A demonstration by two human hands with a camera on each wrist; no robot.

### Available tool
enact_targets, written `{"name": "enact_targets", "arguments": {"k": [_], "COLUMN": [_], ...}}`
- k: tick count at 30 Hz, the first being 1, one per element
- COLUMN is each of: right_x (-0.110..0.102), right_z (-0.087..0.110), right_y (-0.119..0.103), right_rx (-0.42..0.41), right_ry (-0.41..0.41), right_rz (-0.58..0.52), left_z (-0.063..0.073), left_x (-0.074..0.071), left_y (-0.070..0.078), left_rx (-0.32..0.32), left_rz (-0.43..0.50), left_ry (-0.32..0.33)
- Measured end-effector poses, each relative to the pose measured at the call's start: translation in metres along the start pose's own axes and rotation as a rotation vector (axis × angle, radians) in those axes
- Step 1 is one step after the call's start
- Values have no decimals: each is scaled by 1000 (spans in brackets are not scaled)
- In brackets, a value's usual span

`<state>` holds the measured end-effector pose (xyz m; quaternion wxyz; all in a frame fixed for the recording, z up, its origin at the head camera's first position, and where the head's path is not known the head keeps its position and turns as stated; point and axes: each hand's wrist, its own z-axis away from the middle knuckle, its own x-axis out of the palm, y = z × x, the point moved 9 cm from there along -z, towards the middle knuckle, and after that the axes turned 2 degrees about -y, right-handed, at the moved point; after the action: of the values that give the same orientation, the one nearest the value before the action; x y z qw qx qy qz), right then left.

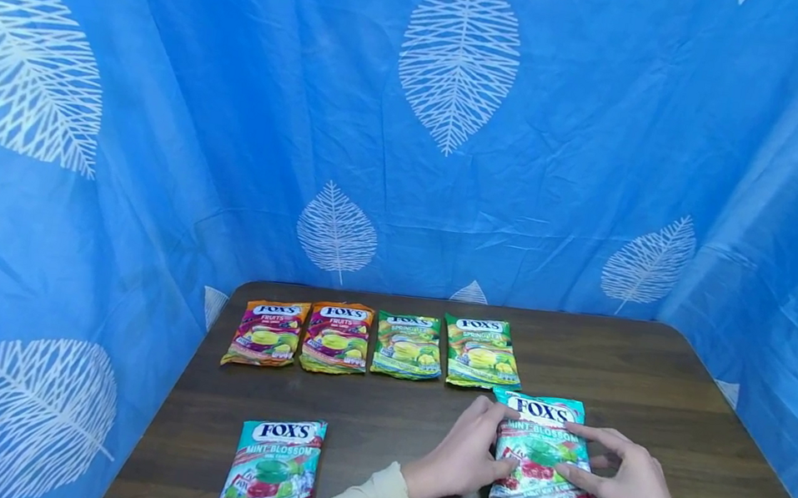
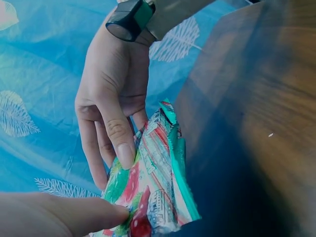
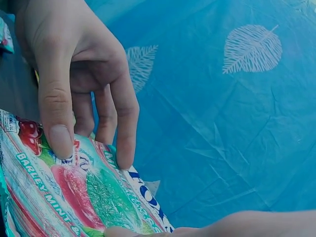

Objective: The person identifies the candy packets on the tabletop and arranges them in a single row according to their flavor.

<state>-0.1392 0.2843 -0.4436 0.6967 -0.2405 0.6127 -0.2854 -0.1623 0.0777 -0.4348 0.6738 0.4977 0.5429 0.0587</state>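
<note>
Both hands hold a teal candy bag (image 1: 544,457) marked FOX'S Mint Blossom, right of centre in the head view. My left hand (image 1: 459,450) grips its left edge, thumb on the printed front. At the right edge my right hand (image 1: 635,490) grips it with thumb and fingers. The bag's crimped end shows in the left wrist view, apart from the wooden table. In the right wrist view the bag's front (image 3: 89,187) lies under the fingers. A second Mint Blossom bag (image 1: 271,472) rests at the front left, partly covered by the left sleeve.
Along the back of the dark wooden table (image 1: 604,360) lie two orange and purple Fruits bags (image 1: 267,334) and two green Spring Tea bags (image 1: 409,347) in a row. Blue curtains (image 1: 527,198) with white leaf prints hang behind and at both sides.
</note>
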Motion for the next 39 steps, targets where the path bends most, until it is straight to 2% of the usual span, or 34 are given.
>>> {"name": "enact_targets", "arguments": {"k": [10,16,20,21,23,26,29,32,39], "right_x": [-19,-29,-34,-34,-36,-38,-41,-42,-43], "right_z": [-19,-32,-41,-44,-49,-59,-69,-79,-94], "right_y": [-5,-1,3,3,4,7,10,14,23], "right_rx": [-51,-60,-62,-67,-79,-96,-109,-118,-117], "right_ry": [37,53,35,31,30,31,40,30,-18], "right_rz": [-6,-2,-30,-39,-39,-41,-22,-19,-57], "left_z": [-29,-46,-59,-65,-70,-78,-84,-100,-155], "left_x": [-4,-5,-5,-1,-2,-3,-6,4,50], "left_y": [1,1,1,-5,-4,-6,-5,-20,-82], "left_rx": [-3,-44,-23,0,13,-9,-70,-83,-73], "left_rz": [-44,-45,-62,-90,-108,-110,-78,-85,-108], "left_ry": [12,18,33,56,72,87,82,112,171]}}
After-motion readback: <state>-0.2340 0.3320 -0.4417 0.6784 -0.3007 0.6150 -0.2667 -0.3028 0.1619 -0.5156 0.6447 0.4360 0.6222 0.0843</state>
